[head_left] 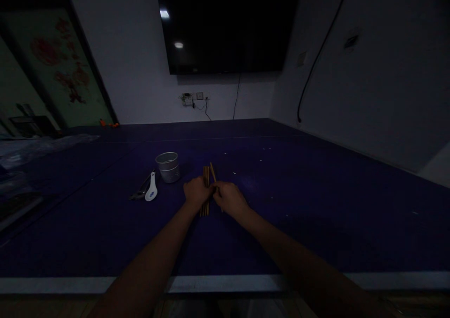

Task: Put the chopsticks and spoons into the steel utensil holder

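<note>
Several wooden chopsticks [206, 170] lie side by side on the blue tabletop, pointing away from me. My left hand [197, 191] is closed over the middle of this bundle, fingers largely hidden. Just to the right, my right hand [230, 198] pinches a separate chopstick [213, 169], which slants slightly to the left of the bundle's direction. The two hands nearly touch at the fingertips. Left of them stands a round metal canister [168, 168], upright. Beside it lies a white ceramic spoon [151, 190] with a blue mark in its bowl.
Dark metal utensils [140, 191] lie partly behind the spoon. Crumpled clear plastic [45, 144] covers the table's far left. Small white bits dot the blue tabletop [316, 191]. A wall-mounted television [228, 23] hangs above sockets with cables [197, 97]. The table's pale front edge [225, 283] runs below my forearms.
</note>
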The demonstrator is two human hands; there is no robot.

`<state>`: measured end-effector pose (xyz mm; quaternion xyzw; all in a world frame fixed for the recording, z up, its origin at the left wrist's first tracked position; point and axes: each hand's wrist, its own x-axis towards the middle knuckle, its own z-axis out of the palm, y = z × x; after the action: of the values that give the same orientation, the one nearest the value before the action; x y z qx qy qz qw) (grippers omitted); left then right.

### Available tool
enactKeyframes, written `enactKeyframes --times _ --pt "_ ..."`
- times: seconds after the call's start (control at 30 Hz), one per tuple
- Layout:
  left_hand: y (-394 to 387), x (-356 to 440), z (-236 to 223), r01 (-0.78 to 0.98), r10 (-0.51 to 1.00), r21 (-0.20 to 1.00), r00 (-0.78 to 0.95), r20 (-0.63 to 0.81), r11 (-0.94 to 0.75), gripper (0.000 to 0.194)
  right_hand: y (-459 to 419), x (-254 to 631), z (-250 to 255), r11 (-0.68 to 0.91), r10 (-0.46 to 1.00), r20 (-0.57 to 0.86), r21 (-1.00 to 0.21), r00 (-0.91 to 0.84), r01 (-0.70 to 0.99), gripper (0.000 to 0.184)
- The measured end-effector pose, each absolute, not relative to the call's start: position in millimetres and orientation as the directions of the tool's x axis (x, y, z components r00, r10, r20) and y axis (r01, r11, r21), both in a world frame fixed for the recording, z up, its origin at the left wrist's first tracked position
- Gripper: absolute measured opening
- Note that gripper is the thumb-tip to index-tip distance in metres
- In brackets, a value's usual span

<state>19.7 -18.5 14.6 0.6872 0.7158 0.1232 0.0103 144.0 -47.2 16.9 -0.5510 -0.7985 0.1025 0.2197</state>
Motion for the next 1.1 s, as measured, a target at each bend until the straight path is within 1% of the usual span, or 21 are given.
enactKeyframes --times 0.2,0.4,0.5,0.6,0.7,0.83,0.9,1.0,1.1 --pt "-19 20 15 0.983 0.987 0.181 -0.063 0.147 0.036 0.047 -46 145 12 0.391 0.918 0.247 -0.44 -0.31 0.808 0.038" --pt "-19 21 14 0.983 0.981 0.179 -0.068 0.181 0.035 0.046 -44 145 9 0.387 0.919 0.252 -0.432 -0.303 0.815 0.037" --pt "-18 20 13 0.982 0.981 0.185 -0.071 0.179 0.037 0.05 -43 145 9 0.4 0.912 0.262 -0.405 -0.315 0.822 0.036" --pt "-18 20 13 0.982 0.983 0.182 -0.073 0.171 0.042 0.058 -43 145 8 0.402 0.911 0.258 -0.382 -0.322 0.832 0.036" --pt "-17 19 13 0.983 0.982 0.177 -0.076 0.172 0.045 0.063 -41 145 6 0.403 0.911 0.254 -0.389 -0.325 0.828 0.033" --pt "-17 17 11 0.983 0.982 0.181 -0.058 0.179 0.025 0.056 -37 147 4 0.444 0.894 0.275 -0.451 -0.353 0.774 0.034" --pt "-17 17 11 0.984 0.982 0.179 -0.059 0.18 0.026 0.052 -35 149 5 0.466 0.882 0.311 -0.463 -0.354 0.754 0.036" --pt "-17 18 11 0.983 0.98 0.179 -0.069 0.189 0.034 0.052 -30 155 5 0.458 0.875 0.369 -0.423 -0.313 0.782 0.034" --pt "-17 19 11 0.982 0.979 0.185 -0.068 0.191 0.032 0.058 -27 160 4 0.426 0.892 0.338 -0.405 -0.3 0.809 0.033"
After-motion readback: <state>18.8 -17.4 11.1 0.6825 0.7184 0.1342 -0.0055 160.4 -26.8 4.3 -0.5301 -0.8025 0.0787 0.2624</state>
